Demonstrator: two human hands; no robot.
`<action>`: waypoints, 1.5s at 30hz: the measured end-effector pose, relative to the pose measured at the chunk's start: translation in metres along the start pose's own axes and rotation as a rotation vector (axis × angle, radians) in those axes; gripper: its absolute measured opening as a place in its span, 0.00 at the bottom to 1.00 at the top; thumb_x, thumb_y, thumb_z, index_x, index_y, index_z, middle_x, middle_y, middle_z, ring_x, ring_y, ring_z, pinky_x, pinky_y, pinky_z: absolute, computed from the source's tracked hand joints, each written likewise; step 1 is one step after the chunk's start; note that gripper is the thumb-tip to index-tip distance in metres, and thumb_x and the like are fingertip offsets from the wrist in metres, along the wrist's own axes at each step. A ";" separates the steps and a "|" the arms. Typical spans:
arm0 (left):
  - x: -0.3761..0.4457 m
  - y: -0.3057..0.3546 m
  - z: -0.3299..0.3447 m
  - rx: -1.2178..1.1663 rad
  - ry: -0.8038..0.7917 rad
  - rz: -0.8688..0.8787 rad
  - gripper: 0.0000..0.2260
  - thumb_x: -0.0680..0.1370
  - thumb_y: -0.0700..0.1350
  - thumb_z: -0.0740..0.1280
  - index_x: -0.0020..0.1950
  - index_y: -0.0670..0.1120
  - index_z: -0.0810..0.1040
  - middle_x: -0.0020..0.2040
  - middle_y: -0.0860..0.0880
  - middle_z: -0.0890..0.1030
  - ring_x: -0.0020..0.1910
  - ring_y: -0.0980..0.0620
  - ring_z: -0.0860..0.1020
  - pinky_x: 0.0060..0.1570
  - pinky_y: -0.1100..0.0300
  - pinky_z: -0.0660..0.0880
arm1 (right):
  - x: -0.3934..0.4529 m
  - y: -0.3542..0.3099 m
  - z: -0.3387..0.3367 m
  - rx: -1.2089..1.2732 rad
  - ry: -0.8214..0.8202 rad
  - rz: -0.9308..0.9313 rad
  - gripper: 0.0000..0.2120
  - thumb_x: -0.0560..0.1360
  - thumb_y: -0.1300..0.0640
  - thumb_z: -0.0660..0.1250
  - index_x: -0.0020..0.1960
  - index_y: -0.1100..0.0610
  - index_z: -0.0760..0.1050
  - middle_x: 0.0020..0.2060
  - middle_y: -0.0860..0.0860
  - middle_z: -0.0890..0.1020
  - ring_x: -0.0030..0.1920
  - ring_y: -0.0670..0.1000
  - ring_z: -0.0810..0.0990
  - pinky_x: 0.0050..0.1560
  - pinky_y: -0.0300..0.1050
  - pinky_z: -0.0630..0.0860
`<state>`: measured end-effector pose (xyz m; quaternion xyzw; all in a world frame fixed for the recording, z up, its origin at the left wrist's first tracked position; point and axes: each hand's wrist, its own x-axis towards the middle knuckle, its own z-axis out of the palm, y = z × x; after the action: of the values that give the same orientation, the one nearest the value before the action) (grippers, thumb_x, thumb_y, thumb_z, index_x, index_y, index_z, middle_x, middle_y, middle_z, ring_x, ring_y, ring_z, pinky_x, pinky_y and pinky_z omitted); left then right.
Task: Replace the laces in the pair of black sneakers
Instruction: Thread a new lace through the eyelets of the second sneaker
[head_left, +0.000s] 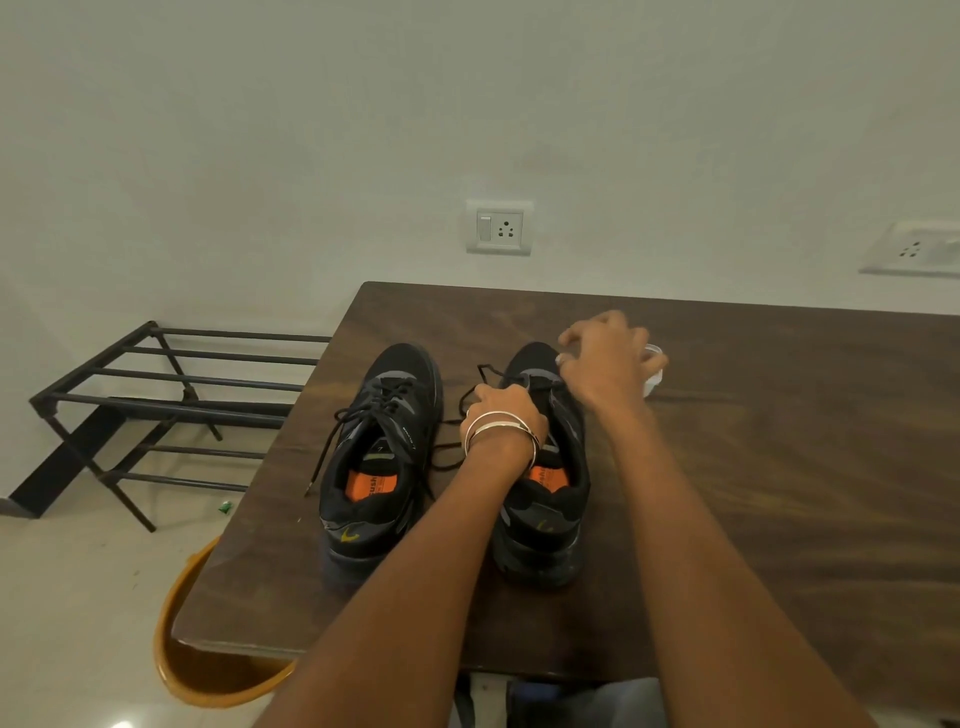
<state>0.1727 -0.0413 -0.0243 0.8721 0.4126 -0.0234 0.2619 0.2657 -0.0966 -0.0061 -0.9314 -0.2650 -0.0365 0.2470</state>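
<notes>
**Unlacing the right-hand sneaker**

Your left hand (501, 410) steadies the right sneaker (543, 467) on the counter (779, 467), fingers apparently curled on its lace (485, 371), so the eyelets hold firm. Your right hand (605, 358) hovers above the toe, fingers curled; whether they pinch anything I cannot tell. The left sneaker (376, 457) waits beside, laced.

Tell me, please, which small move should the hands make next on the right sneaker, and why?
Probably keep drawing the black lace out of the top eyelets of the right sneaker. Both hands are already on it: the left hand rests on the tongue area, the right hand hovers with curled fingers near the toe, and a loose loop lies between the shoes. The left sneaker remains laced.
</notes>
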 end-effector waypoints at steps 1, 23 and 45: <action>0.000 0.000 0.000 -0.002 -0.002 -0.001 0.16 0.80 0.49 0.61 0.65 0.43 0.72 0.65 0.40 0.67 0.58 0.40 0.73 0.45 0.52 0.68 | -0.001 -0.002 0.005 -0.064 -0.075 -0.047 0.09 0.76 0.55 0.70 0.56 0.49 0.81 0.66 0.51 0.70 0.68 0.58 0.63 0.66 0.61 0.59; 0.000 0.001 0.000 0.012 0.005 0.004 0.15 0.80 0.49 0.60 0.62 0.42 0.73 0.65 0.40 0.67 0.59 0.39 0.73 0.48 0.51 0.70 | -0.001 0.007 0.042 0.059 -0.078 0.057 0.06 0.76 0.57 0.67 0.43 0.54 0.82 0.44 0.50 0.82 0.49 0.53 0.79 0.58 0.60 0.70; 0.005 -0.004 0.003 -0.051 0.018 -0.008 0.17 0.78 0.51 0.61 0.62 0.42 0.73 0.64 0.40 0.69 0.58 0.39 0.74 0.52 0.50 0.73 | 0.003 0.008 0.016 0.099 -0.167 0.023 0.02 0.74 0.55 0.73 0.46 0.48 0.81 0.55 0.50 0.79 0.63 0.57 0.72 0.67 0.64 0.61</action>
<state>0.1732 -0.0370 -0.0297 0.8637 0.4187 -0.0061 0.2804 0.2715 -0.0937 -0.0227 -0.9208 -0.2756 0.0573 0.2699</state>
